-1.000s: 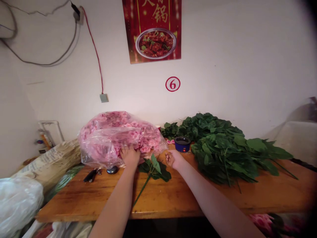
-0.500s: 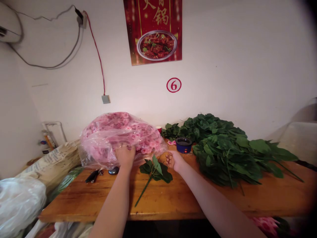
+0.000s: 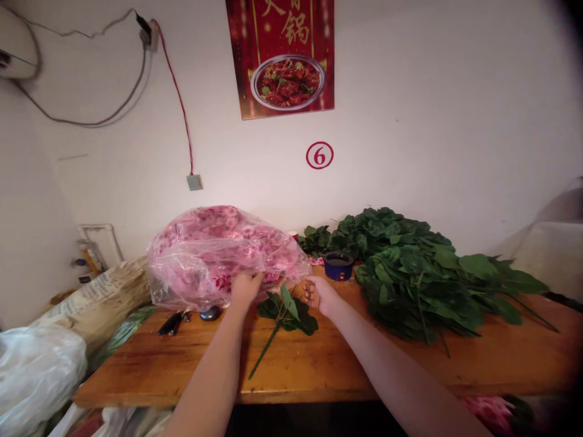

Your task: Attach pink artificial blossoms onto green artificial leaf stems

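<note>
A large clear plastic bag [image 3: 191, 255] full of pink artificial flowers [image 3: 218, 215] lies on the table. At its front, my left hand [image 3: 246, 287] is closed on the plastic, the fingers partly hidden. My right hand [image 3: 320, 295] has its fingers curled, thumb and index pinching the bag's edge at its right end. Between my forearms lies a green artificial leaf stem [image 3: 266, 347], its leaves pointing away from me. Just behind my right hand stands a small dark blue pot [image 3: 338, 267] with a lit red light.
Green artificial leaf stems [image 3: 410, 285] are heaped on the right of the wooden table [image 3: 310, 382]. A black object [image 3: 170, 323] and a dark rounded object [image 3: 210, 313] lie left of my left arm. Brown sacks [image 3: 109, 291] and a white plastic bag [image 3: 39, 373] sit beyond the left edge.
My left hand has moved right along the front of the bag, toward my right hand. The right hand stays almost in place at the bag's edge.
</note>
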`<action>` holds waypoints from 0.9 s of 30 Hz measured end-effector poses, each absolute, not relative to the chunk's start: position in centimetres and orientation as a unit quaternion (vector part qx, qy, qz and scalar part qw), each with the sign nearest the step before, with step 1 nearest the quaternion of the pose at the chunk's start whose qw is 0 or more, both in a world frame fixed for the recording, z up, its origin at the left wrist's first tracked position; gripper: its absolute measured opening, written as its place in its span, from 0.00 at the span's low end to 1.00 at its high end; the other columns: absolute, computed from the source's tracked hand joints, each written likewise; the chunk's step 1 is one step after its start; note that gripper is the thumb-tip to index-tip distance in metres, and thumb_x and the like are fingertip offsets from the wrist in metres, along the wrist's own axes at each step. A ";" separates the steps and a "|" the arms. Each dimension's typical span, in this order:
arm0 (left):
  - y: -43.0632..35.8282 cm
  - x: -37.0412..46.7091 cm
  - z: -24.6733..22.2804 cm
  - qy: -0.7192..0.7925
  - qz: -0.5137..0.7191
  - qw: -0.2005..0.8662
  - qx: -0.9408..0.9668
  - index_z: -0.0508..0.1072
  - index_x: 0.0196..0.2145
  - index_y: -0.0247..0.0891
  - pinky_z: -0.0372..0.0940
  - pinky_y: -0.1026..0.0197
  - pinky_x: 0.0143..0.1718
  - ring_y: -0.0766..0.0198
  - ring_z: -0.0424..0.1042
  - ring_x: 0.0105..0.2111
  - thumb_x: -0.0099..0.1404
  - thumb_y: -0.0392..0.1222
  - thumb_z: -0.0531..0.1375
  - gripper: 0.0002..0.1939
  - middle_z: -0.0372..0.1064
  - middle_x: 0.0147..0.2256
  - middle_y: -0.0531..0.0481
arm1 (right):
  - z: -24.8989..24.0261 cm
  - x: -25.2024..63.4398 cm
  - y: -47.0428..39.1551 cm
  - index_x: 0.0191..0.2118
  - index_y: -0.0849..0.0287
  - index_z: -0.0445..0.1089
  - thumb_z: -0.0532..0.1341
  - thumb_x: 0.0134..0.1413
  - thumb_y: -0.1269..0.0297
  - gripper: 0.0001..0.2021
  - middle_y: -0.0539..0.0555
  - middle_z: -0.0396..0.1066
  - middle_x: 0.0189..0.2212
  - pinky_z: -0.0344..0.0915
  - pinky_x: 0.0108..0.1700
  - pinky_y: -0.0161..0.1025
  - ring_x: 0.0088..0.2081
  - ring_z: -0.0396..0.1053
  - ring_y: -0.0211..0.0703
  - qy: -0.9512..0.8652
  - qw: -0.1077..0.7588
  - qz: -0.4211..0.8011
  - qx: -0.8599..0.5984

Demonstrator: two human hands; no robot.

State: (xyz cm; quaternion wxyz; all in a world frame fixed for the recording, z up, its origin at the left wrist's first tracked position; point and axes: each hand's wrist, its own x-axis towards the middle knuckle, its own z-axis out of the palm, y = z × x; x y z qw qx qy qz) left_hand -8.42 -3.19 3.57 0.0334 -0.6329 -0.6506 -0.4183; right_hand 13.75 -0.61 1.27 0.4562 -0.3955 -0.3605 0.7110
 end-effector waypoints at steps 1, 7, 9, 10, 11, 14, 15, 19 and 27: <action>-3.2 -7.9 3.4 -0.623 -0.437 -0.014 -0.648 0.71 0.19 0.35 0.54 0.63 0.28 0.61 0.67 0.25 0.58 0.49 0.56 0.18 0.68 0.20 0.49 | 1.3 13.7 -0.6 0.29 0.60 0.62 0.55 0.53 0.65 0.05 0.46 0.62 0.16 0.60 0.20 0.32 0.14 0.57 0.31 -0.364 0.457 0.708 -0.396; -4.4 -3.8 3.7 -0.403 -0.486 -0.314 -0.709 0.73 0.26 0.34 0.60 0.64 0.32 0.65 0.67 0.26 0.54 0.46 0.63 0.11 0.69 0.24 0.51 | 1.6 13.4 -1.7 0.28 0.61 0.65 0.58 0.50 0.61 0.08 0.48 0.66 0.20 0.58 0.18 0.30 0.17 0.61 0.32 -0.475 0.474 0.659 -0.339; -4.9 -2.8 3.9 -0.363 -0.475 -0.357 -0.718 0.74 0.28 0.33 0.61 0.64 0.33 0.65 0.68 0.28 0.53 0.44 0.64 0.10 0.71 0.27 0.50 | 1.8 13.2 -2.2 0.28 0.60 0.67 0.59 0.49 0.60 0.08 0.48 0.66 0.19 0.58 0.19 0.30 0.18 0.62 0.33 -0.538 0.475 0.626 -0.305; -5.1 -2.5 4.0 -0.351 -0.472 -0.377 -0.716 0.74 0.28 0.33 0.62 0.63 0.33 0.64 0.69 0.28 0.53 0.44 0.65 0.10 0.71 0.27 0.49 | 1.9 13.1 -2.4 0.28 0.60 0.67 0.60 0.49 0.60 0.08 0.47 0.66 0.18 0.58 0.19 0.29 0.18 0.63 0.33 -0.555 0.477 0.614 -0.296; -5.3 -2.3 4.1 -0.341 -0.470 -0.396 -0.711 0.74 0.28 0.33 0.62 0.63 0.33 0.64 0.69 0.27 0.53 0.43 0.65 0.10 0.71 0.27 0.49 | 2.0 13.1 -2.5 0.28 0.60 0.67 0.60 0.48 0.59 0.08 0.47 0.65 0.17 0.58 0.20 0.29 0.18 0.63 0.34 -0.565 0.479 0.606 -0.291; -5.4 -2.1 4.1 -0.320 -0.488 -0.435 -0.686 0.74 0.29 0.33 0.63 0.62 0.33 0.64 0.70 0.28 0.52 0.42 0.66 0.09 0.72 0.27 0.49 | 2.1 13.1 -2.7 0.27 0.59 0.67 0.59 0.48 0.59 0.09 0.48 0.66 0.17 0.59 0.21 0.31 0.19 0.64 0.35 -0.571 0.490 0.596 -0.281; -5.4 -2.2 4.1 -0.316 -0.496 -0.440 -0.678 0.74 0.30 0.33 0.63 0.62 0.34 0.64 0.70 0.29 0.52 0.41 0.66 0.09 0.72 0.28 0.49 | 2.2 13.1 -2.7 0.27 0.60 0.67 0.59 0.47 0.59 0.09 0.48 0.66 0.17 0.60 0.22 0.31 0.19 0.64 0.35 -0.569 0.494 0.595 -0.277; -5.5 -2.3 4.2 -0.323 -0.510 -0.433 -0.669 0.75 0.29 0.33 0.63 0.64 0.33 0.65 0.70 0.29 0.52 0.41 0.66 0.08 0.72 0.29 0.48 | 2.4 13.2 -2.7 0.25 0.60 0.67 0.59 0.46 0.59 0.09 0.49 0.67 0.18 0.61 0.22 0.32 0.19 0.64 0.35 -0.567 0.510 0.585 -0.275; -4.9 -2.7 3.7 -0.355 -0.517 -0.400 -0.669 0.76 0.28 0.34 0.62 0.64 0.33 0.65 0.69 0.28 0.51 0.40 0.65 0.07 0.73 0.27 0.50 | 2.7 13.4 -2.8 0.24 0.61 0.71 0.58 0.46 0.60 0.10 0.49 0.67 0.16 0.60 0.23 0.32 0.20 0.65 0.37 -0.668 0.490 0.457 -0.322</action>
